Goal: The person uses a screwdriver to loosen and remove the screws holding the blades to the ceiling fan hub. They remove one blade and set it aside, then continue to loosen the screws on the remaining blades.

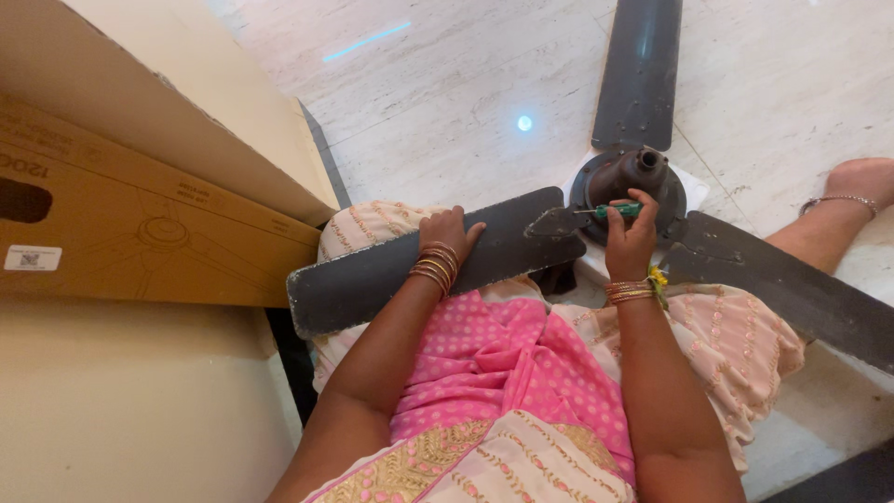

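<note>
Firmly, right hand (631, 240) round ribbed green screwdriver (616, 211), flat matte blade (424, 264) beneath.

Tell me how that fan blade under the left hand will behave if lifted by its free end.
The blade looks long, thin and flat, so it probably flexes slightly rather than flops. Its other end joins the motor hub, so the whole fan would likely drag along, feeling heavy. The left hand presses it flat; the smooth floor may let it slide.

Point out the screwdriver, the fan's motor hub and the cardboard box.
screwdriver (618, 211): head view, on its green handle.
motor hub (626, 173): head view, on its dark central housing.
cardboard box (140, 224): head view, on its printed side.
</note>
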